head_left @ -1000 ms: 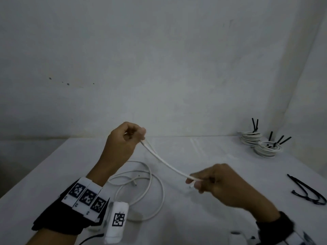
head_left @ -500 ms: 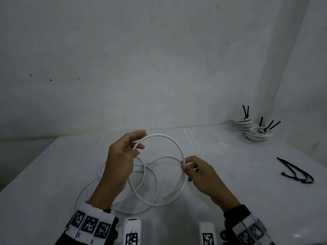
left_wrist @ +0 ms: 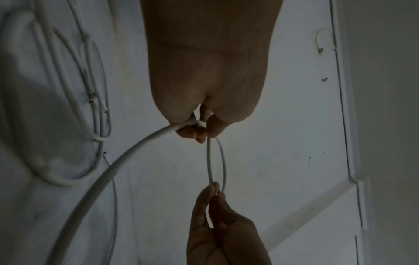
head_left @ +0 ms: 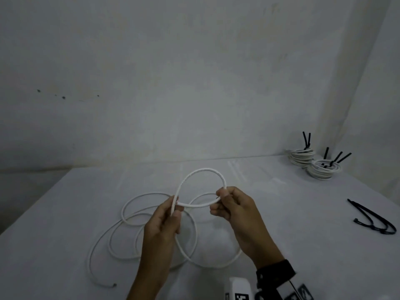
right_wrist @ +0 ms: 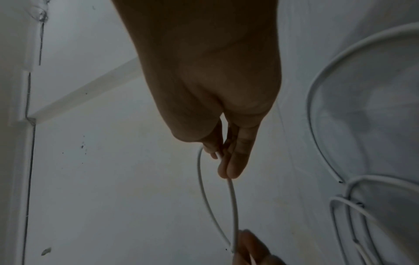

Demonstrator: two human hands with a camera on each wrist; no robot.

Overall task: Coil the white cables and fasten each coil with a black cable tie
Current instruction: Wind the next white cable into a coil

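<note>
The table stretched out under both hands, the loose white cable sprawled on it in slack rings below and outward of the left hand. That hand pinched the cable where the raised loop crossed itself; the right hand pinched the loop's other side, close by. Well beyond the right hand sat two finished coils, each already tied, and nearer, out past its wrist, loose black cable ties lay on the table.
</note>
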